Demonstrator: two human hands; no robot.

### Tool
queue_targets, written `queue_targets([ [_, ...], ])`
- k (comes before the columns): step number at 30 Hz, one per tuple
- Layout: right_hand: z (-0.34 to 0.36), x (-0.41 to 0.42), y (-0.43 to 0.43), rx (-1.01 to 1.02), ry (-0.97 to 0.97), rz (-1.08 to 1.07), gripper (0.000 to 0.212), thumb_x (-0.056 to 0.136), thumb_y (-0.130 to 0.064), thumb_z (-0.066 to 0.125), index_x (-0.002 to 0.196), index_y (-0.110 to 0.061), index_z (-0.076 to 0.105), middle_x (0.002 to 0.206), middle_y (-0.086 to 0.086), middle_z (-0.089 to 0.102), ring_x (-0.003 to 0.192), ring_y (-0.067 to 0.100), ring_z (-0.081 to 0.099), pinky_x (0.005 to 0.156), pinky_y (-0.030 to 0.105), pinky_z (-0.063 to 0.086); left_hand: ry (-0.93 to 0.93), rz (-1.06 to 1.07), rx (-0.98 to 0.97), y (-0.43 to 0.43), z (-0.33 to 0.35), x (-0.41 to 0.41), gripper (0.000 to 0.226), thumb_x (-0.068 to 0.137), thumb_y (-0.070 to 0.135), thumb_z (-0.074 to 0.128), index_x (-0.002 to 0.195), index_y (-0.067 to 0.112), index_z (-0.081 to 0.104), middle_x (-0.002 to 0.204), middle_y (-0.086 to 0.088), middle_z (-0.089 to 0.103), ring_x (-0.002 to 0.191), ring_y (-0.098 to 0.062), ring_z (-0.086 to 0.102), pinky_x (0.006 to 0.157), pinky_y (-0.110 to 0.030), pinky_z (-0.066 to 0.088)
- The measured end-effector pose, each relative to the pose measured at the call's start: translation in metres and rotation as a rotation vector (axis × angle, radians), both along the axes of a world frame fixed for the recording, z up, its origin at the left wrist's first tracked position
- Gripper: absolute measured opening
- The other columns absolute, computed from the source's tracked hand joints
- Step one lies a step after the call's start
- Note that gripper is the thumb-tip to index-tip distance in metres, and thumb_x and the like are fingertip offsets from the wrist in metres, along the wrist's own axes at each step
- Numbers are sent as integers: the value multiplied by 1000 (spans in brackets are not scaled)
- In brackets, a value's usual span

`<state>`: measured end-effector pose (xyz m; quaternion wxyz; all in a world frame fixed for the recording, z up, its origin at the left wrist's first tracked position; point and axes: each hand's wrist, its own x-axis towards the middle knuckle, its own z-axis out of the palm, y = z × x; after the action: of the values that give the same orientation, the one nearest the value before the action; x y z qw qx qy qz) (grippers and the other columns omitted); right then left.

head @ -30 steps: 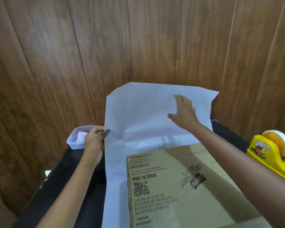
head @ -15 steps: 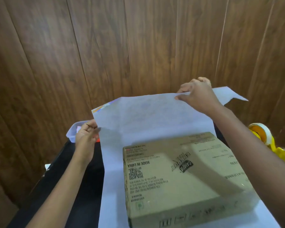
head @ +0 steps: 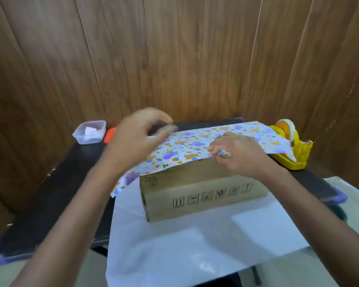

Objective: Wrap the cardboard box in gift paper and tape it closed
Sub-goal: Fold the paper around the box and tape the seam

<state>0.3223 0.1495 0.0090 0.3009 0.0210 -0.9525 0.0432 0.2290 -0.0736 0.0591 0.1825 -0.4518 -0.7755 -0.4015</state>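
Warmish indoor light, a bit dim, with soft glare patches on the white side of the gift paper near the front. Left hand is smeared by motion blur and the whole frame is soft. Wall panels bow at the edges, wide-lens distortion.

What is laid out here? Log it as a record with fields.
box: cardboard box stands on the gift paper's white underside
flap: printed side up, lies over the box top
right hand: pinches the flap's near edge
left hand: blurred above the flap, hold unclear
tape dispenser: yellow, right of box, paper corner over it
plastic container: far left on the table
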Motion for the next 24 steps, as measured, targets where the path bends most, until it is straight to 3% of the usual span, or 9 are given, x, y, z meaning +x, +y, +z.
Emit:
queue_targets([
  [3, -17, 9, -3, 96, -5, 16, 11, 70, -19, 56, 65, -17, 66, 69, -9, 68, 67, 17, 65, 48, 17, 38, 28, 20, -416, 25, -32, 18, 46, 84, 56, 54, 119, 26, 58, 122, 15, 57, 116, -8, 50, 91, -26, 38],
  [6, -31, 14, -7, 157, 4, -8, 12, 67, -22, 54, 64, -20, 65, 65, -11, 65, 62, 14, 63, 47, 13, 28, 97, 16, -646, 39, -55, 20, 41, 88, 52, 51, 117, 23, 52, 117, 10, 54, 107, -16, 52, 74, -29, 39],
  [8, -40, 16, -8, 166, 29, -13, 22, 73, -24, 45, 66, -19, 66, 65, -10, 64, 64, 15, 63, 45, 13, 32, 89, 9, -691, 41, -63, 20, 45, 89, 50, 50, 121, 19, 50, 124, 6, 51, 111, -16, 51, 76, -29, 40],
  [12, -50, 21, -10, 108, 75, -2, 29, 81, -26, 43, 72, -17, 69, 70, -8, 68, 69, 17, 65, 47, 19, 43, 154, -50, -767, 43, -73, 22, 55, 95, 47, 42, 144, 23, 34, 152, 10, 29, 137, -8, 30, 102, -29, 37],
  [17, -63, 33, -7, 44, 50, 70, 34, 83, -28, 45, 88, -11, 74, 91, -2, 73, 78, 22, 67, 64, 31, 56, 300, -22, -859, 46, -86, 22, 60, 98, 44, 37, 150, 27, 13, 158, 11, 8, 144, -8, 12, 105, -22, 25],
  [20, -66, 39, -5, -39, 113, 87, 35, 85, -28, 46, 91, -9, 74, 95, 0, 74, 82, 23, 65, 74, 32, 53, 340, -21, -834, 46, -88, 19, 59, 98, 43, 37, 150, 28, 11, 158, 11, 7, 144, -10, 11, 106, -23, 25],
  [24, -70, 52, -10, -154, 231, 98, 25, 86, -21, 50, 74, -6, 66, 77, 4, 65, 76, 18, 51, 71, 24, 40, 335, -20, -857, 48, -89, 17, 59, 99, 43, 36, 150, 29, 11, 158, 11, 7, 145, -11, 12, 106, -29, 32],
])
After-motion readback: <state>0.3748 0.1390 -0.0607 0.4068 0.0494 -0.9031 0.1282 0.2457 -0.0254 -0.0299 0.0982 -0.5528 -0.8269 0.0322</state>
